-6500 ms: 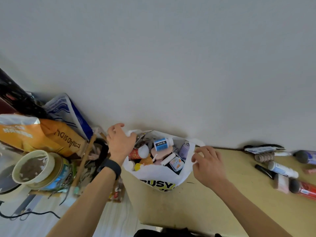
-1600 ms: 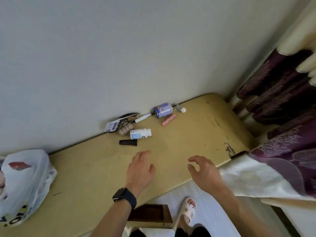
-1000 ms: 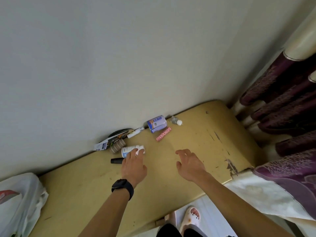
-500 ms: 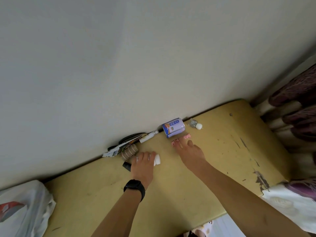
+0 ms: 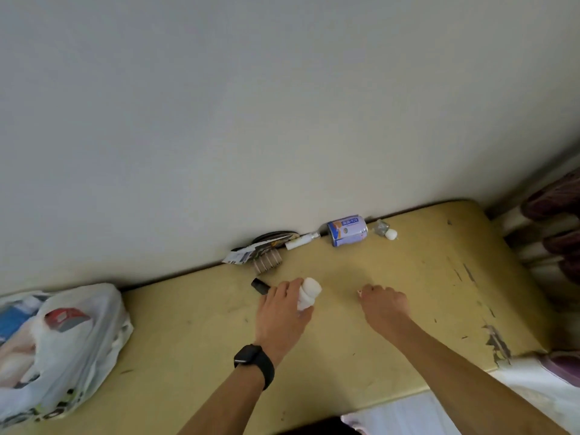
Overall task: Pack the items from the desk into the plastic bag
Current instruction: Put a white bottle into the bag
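Two hands are loaded: your left hand [image 5: 282, 312] grips the small white plastic bottle [image 5: 307, 292], your right hand [image 5: 384, 306] pinches something pink. Carry both leftward; the white plastic bag [image 5: 62, 346] lies well beyond your left grip.

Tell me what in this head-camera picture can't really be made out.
- White plastic bag, head view: cut off by the left edge, its contents only blurred colours through the film.
- Closed right hand: fingers hide whatever it holds, apart from a pale pink sliver.
- Black stick: partly behind the left hand, which grips a white bottle.
- Blue-labelled can: print too small to read.
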